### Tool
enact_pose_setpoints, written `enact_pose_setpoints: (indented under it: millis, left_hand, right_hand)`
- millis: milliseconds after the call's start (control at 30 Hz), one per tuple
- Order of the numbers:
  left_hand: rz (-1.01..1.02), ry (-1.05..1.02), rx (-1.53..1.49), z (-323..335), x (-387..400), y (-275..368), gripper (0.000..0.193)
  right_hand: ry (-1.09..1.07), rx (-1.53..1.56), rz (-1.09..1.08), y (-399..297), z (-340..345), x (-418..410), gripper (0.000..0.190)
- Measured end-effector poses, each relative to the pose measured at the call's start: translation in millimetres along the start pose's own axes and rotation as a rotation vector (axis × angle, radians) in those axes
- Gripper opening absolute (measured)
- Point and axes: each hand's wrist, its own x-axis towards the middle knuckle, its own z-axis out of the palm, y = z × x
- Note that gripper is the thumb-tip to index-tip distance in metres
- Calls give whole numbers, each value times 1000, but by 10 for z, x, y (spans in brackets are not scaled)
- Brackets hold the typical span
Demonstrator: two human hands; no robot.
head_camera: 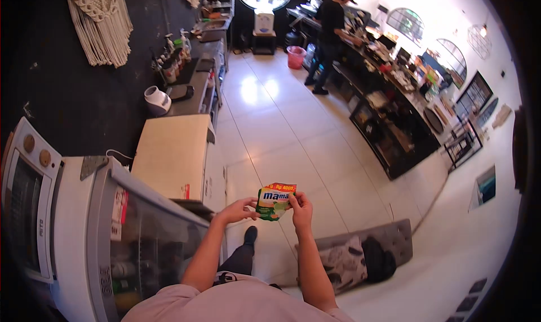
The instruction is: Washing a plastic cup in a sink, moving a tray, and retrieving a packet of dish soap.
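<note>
In front of my body, above the tiled floor, I hold a green and orange Mama brand refill pouch (274, 203) with a red top strip. Its printed side faces up toward me. My right hand (302, 208) pinches the right edge, thumb on the front. At the left edge are the fingers of my left hand (236, 211), spread along the side and supporting it. Whatever the fingers do behind the pouch is hidden.
On my left stand a glass-door fridge (156, 246), an oven (29, 203) and a chest freezer (173, 153). A grey tufted bench (397, 241) bearing cloth is at right. Farther off, a person (329, 34) stands at a cluttered counter (397, 76) near a pink bin (296, 58).
</note>
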Motion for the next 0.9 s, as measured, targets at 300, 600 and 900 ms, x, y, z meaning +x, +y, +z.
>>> enact_pose_setpoints:
  millis: [300,600,900]
  left_hand:
    - [387,383,398,-1239,1471,803,23]
    - [389,256,325,-2273,3427,1818,24]
    - [334,701,226,-4008,5487,2426,23]
  right_hand:
    - [-178,-114,6,-421,537,2256,16]
    - [-248,-403,-155,-493,300,4498,26]
    - [-589,-580,-163,-452,1237,7614,28]
